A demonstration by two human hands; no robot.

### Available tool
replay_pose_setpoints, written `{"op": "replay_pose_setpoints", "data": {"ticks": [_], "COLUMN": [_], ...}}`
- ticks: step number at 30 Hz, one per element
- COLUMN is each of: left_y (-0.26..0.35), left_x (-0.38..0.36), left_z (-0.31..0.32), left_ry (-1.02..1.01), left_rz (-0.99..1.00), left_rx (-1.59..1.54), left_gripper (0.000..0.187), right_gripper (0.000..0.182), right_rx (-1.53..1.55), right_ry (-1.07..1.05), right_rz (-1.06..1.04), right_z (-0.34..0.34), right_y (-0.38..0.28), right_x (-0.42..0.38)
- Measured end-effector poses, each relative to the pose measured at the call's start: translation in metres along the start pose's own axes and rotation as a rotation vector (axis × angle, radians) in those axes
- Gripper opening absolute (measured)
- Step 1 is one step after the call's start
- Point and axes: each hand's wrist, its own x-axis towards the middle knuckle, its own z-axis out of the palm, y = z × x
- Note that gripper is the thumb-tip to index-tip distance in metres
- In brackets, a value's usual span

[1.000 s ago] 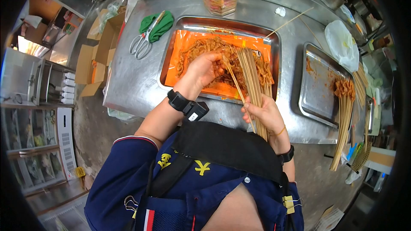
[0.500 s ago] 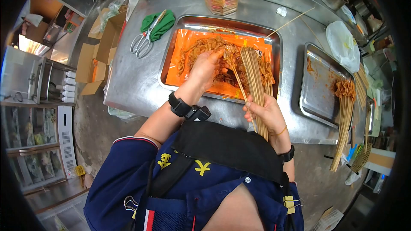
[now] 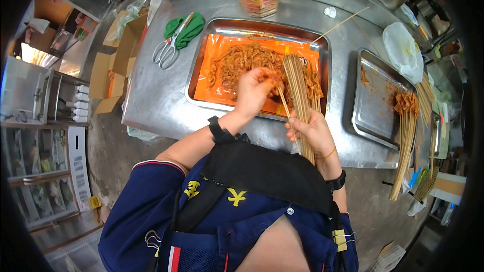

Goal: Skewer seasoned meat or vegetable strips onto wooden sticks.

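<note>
My right hand point(image 3: 313, 130) is wrapped round a thick bundle of wooden skewers point(image 3: 298, 90), held upright over the tray's near edge. One skewer point(image 3: 284, 102) stands apart from the bundle, leaning left, its lower part at my right fingers. My left hand point(image 3: 254, 90) is closed in a pinch at the top of that skewer, on a reddish piece of sauced food partly hidden by the fingers. Beneath lies a heap of sauced food strips point(image 3: 242, 63) on an orange plastic sheet point(image 3: 204, 73) in a steel tray point(image 3: 195, 78). More food pieces hang behind the bundle.
A second steel tray point(image 3: 359, 106) on the right holds a bundle of loaded skewers point(image 3: 405, 131), food end inward. Scissors point(image 3: 171, 45) lie on a green cloth point(image 3: 191, 29) at left. A clear container point(image 3: 260, 2) stands behind; a white plastic bag point(image 3: 401, 50) lies at right.
My left hand has moved right and slightly down, from over the food heap to the top of the single skewer. My right hand and the bundle stay nearly still.
</note>
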Motion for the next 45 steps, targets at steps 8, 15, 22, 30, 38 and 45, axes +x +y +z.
{"op": "replay_pose_setpoints", "data": {"ticks": [8,15,22,30,38,45], "left_y": [-0.006,-0.012,-0.015,-0.01,0.009,0.0], "left_x": [0.001,0.012,0.019,0.024,0.012,0.014], "left_z": [-0.004,-0.005,0.001,0.009,-0.006,-0.006], "left_ry": [0.005,0.033,0.008,0.009,-0.243,-0.267], "left_rz": [-0.053,0.041,-0.074,-0.184,-0.378,-0.332], "left_rx": [0.053,0.016,-0.102,0.165,-0.074,-0.108], "left_gripper": [0.012,0.019,0.021,0.018,0.017,0.016], "right_gripper": [0.013,0.015,0.018,0.021,0.022,0.021], "right_rx": [-0.013,-0.231,-0.675,0.114,0.016,-0.035], "right_ry": [0.034,0.14,0.21,-0.01,-0.005,0.021], "right_rz": [0.004,-0.146,-0.53,-0.028,-0.021,-0.014], "right_z": [0.001,0.005,-0.003,0.003,-0.001,0.004], "right_y": [0.001,0.006,0.0,-0.009,-0.001,-0.006], "right_x": [0.0,-0.002,-0.006,-0.008,0.001,0.0]}}
